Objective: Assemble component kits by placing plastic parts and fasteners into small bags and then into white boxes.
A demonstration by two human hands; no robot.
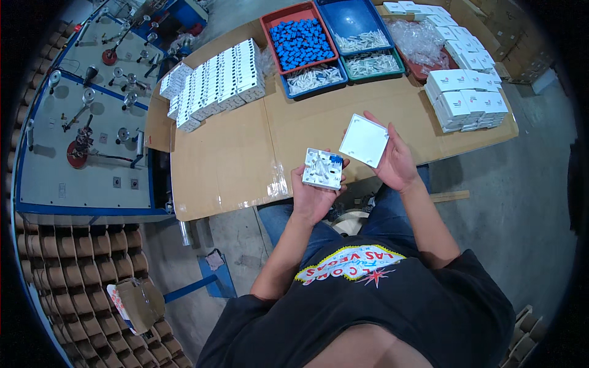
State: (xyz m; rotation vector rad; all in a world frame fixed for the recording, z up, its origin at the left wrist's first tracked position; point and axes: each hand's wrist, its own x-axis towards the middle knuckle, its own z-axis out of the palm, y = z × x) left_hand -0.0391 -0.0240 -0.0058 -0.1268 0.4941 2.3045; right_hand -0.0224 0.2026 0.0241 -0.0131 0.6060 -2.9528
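Cardboard-topped table: red tray is set at far edge, presumably freeing near space. Above near edge, white cover is gripped along right side by right hand, fingers partly behind. Just left, open white box is cradled by curled left hand, interior up, probably to expose blue insert.

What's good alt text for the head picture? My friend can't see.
Left hand holds an open white box with a blue part inside; right hand holds a white square cover. Beyond, trays and white stacks sit on cardboard.
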